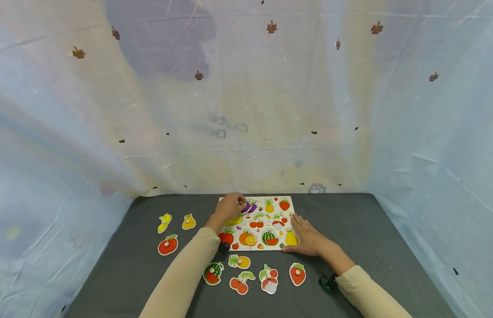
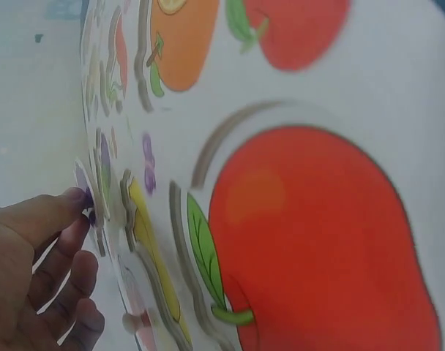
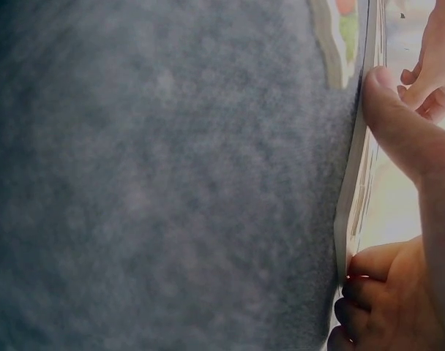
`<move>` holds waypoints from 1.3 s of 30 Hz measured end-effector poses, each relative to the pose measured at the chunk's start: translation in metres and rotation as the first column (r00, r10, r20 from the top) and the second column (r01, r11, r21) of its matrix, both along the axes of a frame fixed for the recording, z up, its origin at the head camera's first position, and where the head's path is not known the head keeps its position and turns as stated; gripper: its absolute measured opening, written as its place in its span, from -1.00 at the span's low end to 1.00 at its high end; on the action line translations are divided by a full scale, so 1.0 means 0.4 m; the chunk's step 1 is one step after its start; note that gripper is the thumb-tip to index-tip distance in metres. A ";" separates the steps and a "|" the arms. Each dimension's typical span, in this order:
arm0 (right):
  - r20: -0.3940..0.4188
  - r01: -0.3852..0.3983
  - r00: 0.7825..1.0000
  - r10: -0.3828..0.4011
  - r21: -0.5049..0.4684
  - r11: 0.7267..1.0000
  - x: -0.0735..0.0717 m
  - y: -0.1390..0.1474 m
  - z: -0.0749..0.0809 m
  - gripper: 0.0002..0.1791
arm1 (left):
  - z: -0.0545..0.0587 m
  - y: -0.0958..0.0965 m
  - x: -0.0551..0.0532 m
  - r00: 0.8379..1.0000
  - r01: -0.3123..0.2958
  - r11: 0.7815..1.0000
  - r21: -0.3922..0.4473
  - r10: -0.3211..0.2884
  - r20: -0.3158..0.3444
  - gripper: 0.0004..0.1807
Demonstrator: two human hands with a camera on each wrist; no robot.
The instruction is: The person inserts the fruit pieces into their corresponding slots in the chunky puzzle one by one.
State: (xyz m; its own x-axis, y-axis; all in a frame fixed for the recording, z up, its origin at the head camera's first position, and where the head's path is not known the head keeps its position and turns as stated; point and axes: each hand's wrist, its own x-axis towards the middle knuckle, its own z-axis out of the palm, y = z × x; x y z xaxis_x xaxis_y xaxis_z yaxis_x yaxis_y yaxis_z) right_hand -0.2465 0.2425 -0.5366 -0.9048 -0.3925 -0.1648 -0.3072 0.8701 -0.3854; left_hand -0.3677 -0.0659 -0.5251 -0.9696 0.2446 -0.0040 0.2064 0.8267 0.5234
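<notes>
A white fruit puzzle board (image 1: 246, 223) lies on the dark table. At its far left part my left hand (image 1: 231, 205) pinches a purple fruit puzzle piece (image 1: 245, 208) between thumb and fingertips. The left wrist view shows this piece (image 2: 85, 191) tilted, close to the board's surface. My right hand (image 1: 307, 236) rests at the board's near right corner, fingers stretched along the right side and thumb (image 3: 383, 91) against the near edge. Beside that hand is the printed yellow pear (image 1: 291, 238).
Left of the board lie a banana piece (image 1: 164, 223), a pear piece (image 1: 188, 221) and an apple piece (image 1: 168, 245). In front are watermelon (image 1: 212, 274), pineapple (image 1: 239, 261), cherry (image 1: 242, 282), red-and-white fruit (image 1: 269, 279) and strawberry (image 1: 297, 274) pieces. A patterned curtain (image 1: 246, 110) hangs behind.
</notes>
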 end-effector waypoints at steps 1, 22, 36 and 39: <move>0.000 0.000 1.000 0.000 -0.007 1.000 0.001 0.000 0.000 0.40 | 0.000 0.005 -0.001 1.000 0.000 1.000 -0.003 0.000 0.000 -0.90; -0.003 0.012 1.000 -0.012 0.001 1.000 -0.002 0.007 -0.009 0.41 | -0.007 0.063 -0.011 1.000 -0.003 0.996 -0.089 0.001 -0.019 -0.92; -0.012 0.007 1.000 -0.007 -0.001 1.000 -0.007 0.009 -0.011 0.41 | -0.016 0.082 -0.017 0.998 0.005 0.992 -0.123 -0.013 -0.067 -0.91; -0.014 0.008 1.000 -0.008 -0.001 1.000 -0.006 0.009 -0.014 0.40 | -0.014 0.085 -0.015 0.999 0.005 0.993 -0.119 -0.011 -0.052 -0.90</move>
